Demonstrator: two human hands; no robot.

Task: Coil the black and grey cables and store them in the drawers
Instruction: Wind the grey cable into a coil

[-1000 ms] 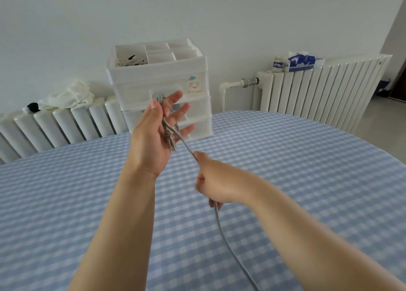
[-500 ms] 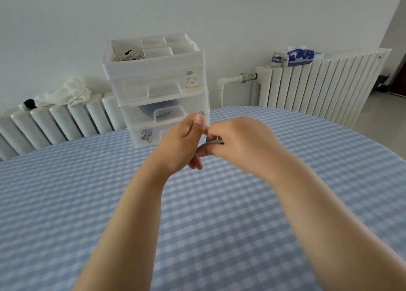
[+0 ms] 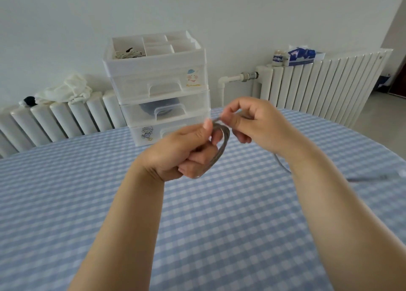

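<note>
Far left, a white radiator (image 3: 55,123) runs along the wall behind the counter (image 3: 66,202), which is covered in a blue and white checked cloth. A crumpled white cloth (image 3: 68,88) lies on top of this radiator, with a small dark object (image 3: 29,100) just beside it.

Next comes the white drawer unit (image 3: 158,88), standing on the counter against the wall. It has 3 drawers, all closed, and an open divided tray on top; the left compartment of the tray holds a pale tangle of cord (image 3: 127,54). A dark rounded shape shows through the front of the middle drawer (image 3: 164,112); I cannot tell what it is.

In front of the drawers, above the counter, the left hand (image 3: 184,150) has its fingers curled round several loops of the grey cable (image 3: 222,145), thumb pressed over the top of the coil. Just to the right, touching it, the right hand (image 3: 254,123) pinches the cable between thumb and forefinger at the top of the loops. The loose tail (image 3: 283,165) of the cable shows below the right wrist and trails, blurred, toward the right edge of the counter.

Behind, on the right, a second white radiator (image 3: 325,86) carries a blue packet (image 3: 302,55) and a small jar (image 3: 278,57).
</note>
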